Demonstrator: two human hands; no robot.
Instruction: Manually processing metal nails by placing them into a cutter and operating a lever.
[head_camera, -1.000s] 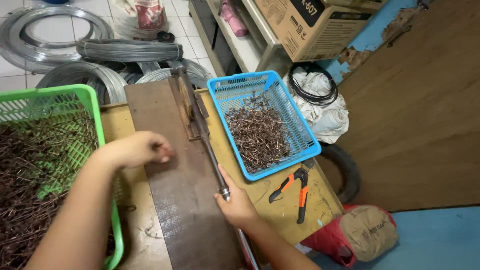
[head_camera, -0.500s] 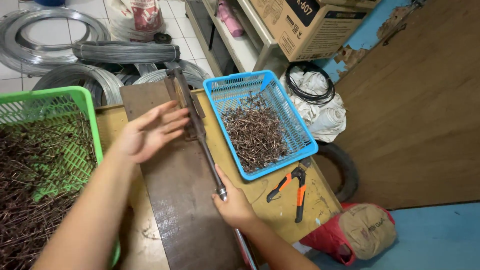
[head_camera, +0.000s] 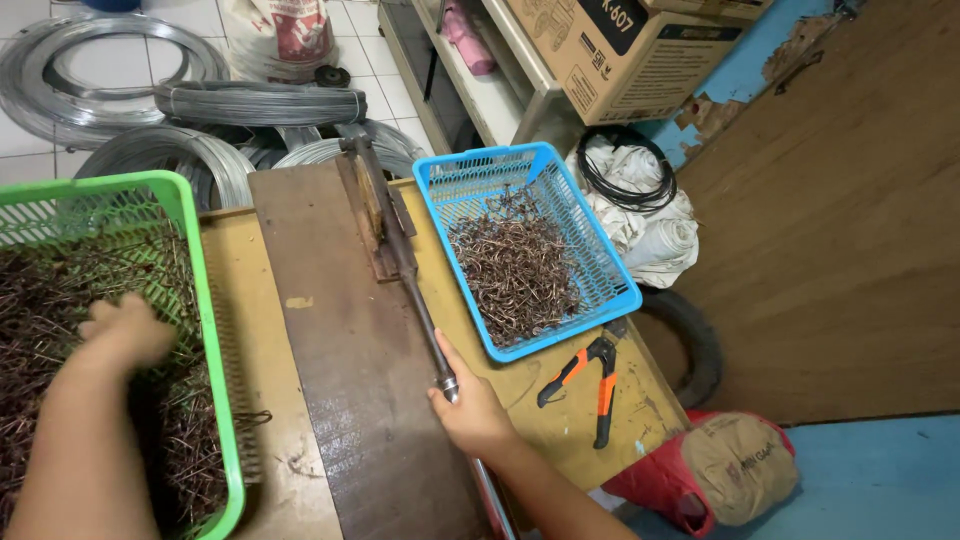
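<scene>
Below you, the worktop (head_camera: 250, 290) is a worn yellowish board, scuffed and stained, with a long dark wooden plank (head_camera: 350, 370) laid across it. Bolted on the plank is a rusty metal lever tool (head_camera: 385, 225), its slim steel handle running toward you. Your right hand (head_camera: 472, 412) is wrapped shut around that handle near its end. Your left hand (head_camera: 130, 328) is sunk, loosely curled, into the green plastic mesh basket (head_camera: 195, 250) at the left, resting on a tangle of brown rusty wire pieces (head_camera: 50, 300); whether it grips any I cannot tell. A blue plastic mesh basket (head_camera: 600, 270) at the right holds a heap of bent wire bits (head_camera: 515, 265). Orange-handled pliers (head_camera: 590, 375) lie just beside it. Beyond, grey wire coils (head_camera: 180, 150) lie on the white tiled floor (head_camera: 370, 80), with a cardboard box (head_camera: 620, 50) on a shelf.
</scene>
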